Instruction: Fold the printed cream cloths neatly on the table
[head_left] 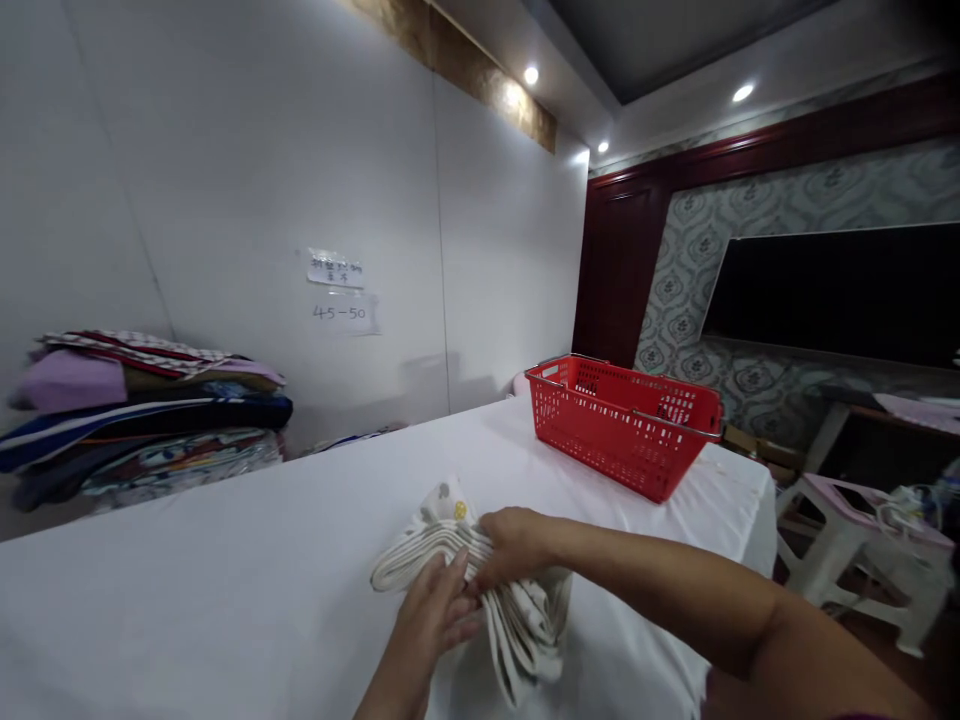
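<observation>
A folded white cloth [427, 555] with a small printed pattern, one print yellow, is bunched in several layers above the white-covered table. My right hand [517, 545] reaches in from the right and is closed around the middle of the layers. Part of the cloth hangs below that hand in loose folds. On the near side, my left hand [435, 610] has its fingers stretched and slightly apart, with the thumb against the layers. Some right fingertips are hidden behind the folds.
A red plastic basket [622, 420] with metal handles stands at the table's far right. Stacked folded clothes [150, 410] lie beyond the left edge, by the white wall. A pink-and-white stool [862, 540] is on the right, below a wall-mounted screen [840, 295].
</observation>
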